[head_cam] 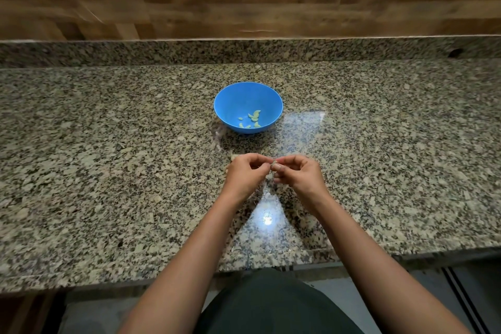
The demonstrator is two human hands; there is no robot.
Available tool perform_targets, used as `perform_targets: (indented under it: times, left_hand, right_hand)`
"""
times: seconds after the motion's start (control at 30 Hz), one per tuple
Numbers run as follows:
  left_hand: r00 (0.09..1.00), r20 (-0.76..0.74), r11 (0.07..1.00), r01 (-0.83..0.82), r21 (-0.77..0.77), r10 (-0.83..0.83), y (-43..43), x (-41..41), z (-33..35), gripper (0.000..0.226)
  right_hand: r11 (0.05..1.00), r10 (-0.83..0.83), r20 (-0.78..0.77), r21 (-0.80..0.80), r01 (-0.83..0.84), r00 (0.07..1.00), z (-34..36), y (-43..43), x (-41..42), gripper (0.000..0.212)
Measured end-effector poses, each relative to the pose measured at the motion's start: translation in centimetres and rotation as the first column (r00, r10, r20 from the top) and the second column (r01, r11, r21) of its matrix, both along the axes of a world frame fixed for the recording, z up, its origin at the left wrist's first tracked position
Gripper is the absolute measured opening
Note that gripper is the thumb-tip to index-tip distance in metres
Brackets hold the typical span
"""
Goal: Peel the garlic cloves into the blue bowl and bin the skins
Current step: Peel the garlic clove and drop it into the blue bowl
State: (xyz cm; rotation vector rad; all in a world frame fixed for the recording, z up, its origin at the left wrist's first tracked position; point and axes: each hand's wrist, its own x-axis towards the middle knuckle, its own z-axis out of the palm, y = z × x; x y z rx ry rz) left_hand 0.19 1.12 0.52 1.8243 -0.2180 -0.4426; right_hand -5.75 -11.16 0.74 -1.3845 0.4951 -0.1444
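Left hand: the left hand [245,171] has its fingers curled, tips pinching one end of the garlic clove [273,163].
Right hand: the right hand [301,173] is curled too, thumb and forefinger pinching the same clove from the other side. Which hand has the skin and which the flesh I cannot tell.
Clove in hand: small, pale and papery-looking, held just above the worktop [108,171], near the middle of its front half.
Blue bowl: the blue bowl [225,97] is smooth, round plastic and stands upright at mid-worktop, straight beyond the 2 hands and well apart from them.
Done: the peeled cloves [254,116], roughly 7 glossy, curved, yellowish pieces, lie loose at the bottom of the bowl.
Skins: thin, whitish skins [268,195] lie scattered on the worktop under and just behind the hands, and are hard to pick out against the speckle.
Left to do: finish this clove, drop it in, then gather and bin the skins. No bin and no unpeeled stock show, so I judge the peeling well advanced and the clean-up not begun.
Worktop: polished speckled granite with a raised back edge, throwing bright glare.
Behind: wooden wall [244,8], plank-grained.
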Motion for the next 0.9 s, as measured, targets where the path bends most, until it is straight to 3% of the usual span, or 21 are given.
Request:
perform_targets:
  times: [0.13,0.9]
  left_hand:
    - [1.000,-0.001,1.000,-0.004,-0.016,0.004,-0.22,0.23,0.13,0.002]
    - [0.999,-0.005,0.997,0.053,-0.049,-0.054,-0.31,0.50,0.05,0.007]
  right_hand:
    - [1.000,0.010,0.015,-0.009,-0.010,1.000,0.08,-0.04,-0.08,0.008]
    - [0.995,0.051,0.002,-0.082,-0.050,0.999,0.33,-0.10,0.00,0.008]
